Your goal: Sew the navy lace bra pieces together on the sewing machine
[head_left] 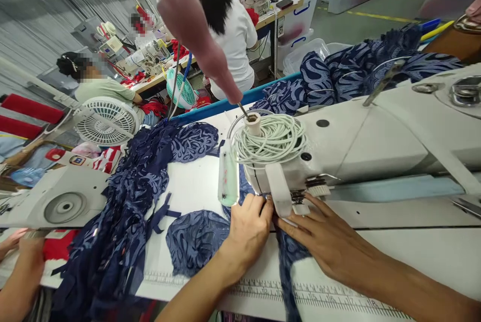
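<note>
A white sewing machine lies across the right half, its head end just above both hands. My left hand is closed, fingertips pinching navy patterned fabric beside the presser-foot area. My right hand has its fingers stretched out over a navy fabric strip, which trails down over the table's front edge. The machine head partly hides the fingertips and the stitching spot. On top of the head rests a coil of pale green cord, with a pink-handled screwdriver upright in a white holder.
A heap of navy lace pieces runs along the left. More bundled navy fabric lies behind the machine. A measuring tape follows the table's front edge. At far left, another person's hands work on red cloth. A white fan stands beyond.
</note>
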A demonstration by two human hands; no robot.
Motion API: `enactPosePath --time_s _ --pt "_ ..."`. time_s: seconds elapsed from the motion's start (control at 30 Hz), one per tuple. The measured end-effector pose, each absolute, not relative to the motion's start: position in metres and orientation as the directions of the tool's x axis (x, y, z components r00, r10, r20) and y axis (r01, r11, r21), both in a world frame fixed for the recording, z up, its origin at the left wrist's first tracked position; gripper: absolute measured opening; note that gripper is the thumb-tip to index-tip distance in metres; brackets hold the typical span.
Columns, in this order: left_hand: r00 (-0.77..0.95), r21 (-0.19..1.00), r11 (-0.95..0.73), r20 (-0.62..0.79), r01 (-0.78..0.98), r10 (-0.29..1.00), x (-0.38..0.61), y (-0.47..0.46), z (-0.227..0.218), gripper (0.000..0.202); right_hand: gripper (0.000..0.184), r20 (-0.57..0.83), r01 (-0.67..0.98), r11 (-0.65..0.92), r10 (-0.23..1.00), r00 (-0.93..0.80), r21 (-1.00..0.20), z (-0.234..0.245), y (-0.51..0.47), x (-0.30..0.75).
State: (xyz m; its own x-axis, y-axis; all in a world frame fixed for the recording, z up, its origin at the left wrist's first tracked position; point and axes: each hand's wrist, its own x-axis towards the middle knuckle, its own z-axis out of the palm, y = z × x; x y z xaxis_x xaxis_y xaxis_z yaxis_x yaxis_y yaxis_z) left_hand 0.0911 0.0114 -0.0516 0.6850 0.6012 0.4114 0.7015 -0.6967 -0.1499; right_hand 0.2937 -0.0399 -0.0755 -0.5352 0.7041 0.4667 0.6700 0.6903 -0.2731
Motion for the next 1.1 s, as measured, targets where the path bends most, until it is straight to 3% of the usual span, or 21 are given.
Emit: enactPosePath --time_s 0.23,0.37,0.63,0.9,1.1 --pt "0.638 -0.025 -0.730 0.508 0.683 0.579 0.063 -0.005 -0.039 0.026 0.058 0.467 0.638 0.723 0.676 -0.570 -0.267 -0.075 -0.046 0.295" --pt "0.726 -0.019 -0.809 0.456 0.587 0.515 0.062 -0.006 -0.042 0.022 0.052 0.485 0.606 0.723 0.682 -0.547 -0.332 -0.067 -0.046 0.291" --pt "0.619 0.234 -0.771 0.481 0.592 0.621 0.063 0.007 -0.057 0.019 0.054 0.489 0.614 0.743 0.654 -0.578 -0.267 -0.062 -0.045 0.292" --pt "0.649 0.132 -0.787 0.493 0.603 0.580 0.070 0.008 -0.050 0.021 0.038 0.471 0.642 0.733 0.659 -0.587 -0.224 -0.059 -0.055 0.291" --pt "0.660 0.112 -0.786 0.479 0.608 0.579 0.068 0.007 -0.053 0.027 0.037 0.507 0.659 0.733 0.638 -0.579 -0.170 -0.059 -0.057 0.291"
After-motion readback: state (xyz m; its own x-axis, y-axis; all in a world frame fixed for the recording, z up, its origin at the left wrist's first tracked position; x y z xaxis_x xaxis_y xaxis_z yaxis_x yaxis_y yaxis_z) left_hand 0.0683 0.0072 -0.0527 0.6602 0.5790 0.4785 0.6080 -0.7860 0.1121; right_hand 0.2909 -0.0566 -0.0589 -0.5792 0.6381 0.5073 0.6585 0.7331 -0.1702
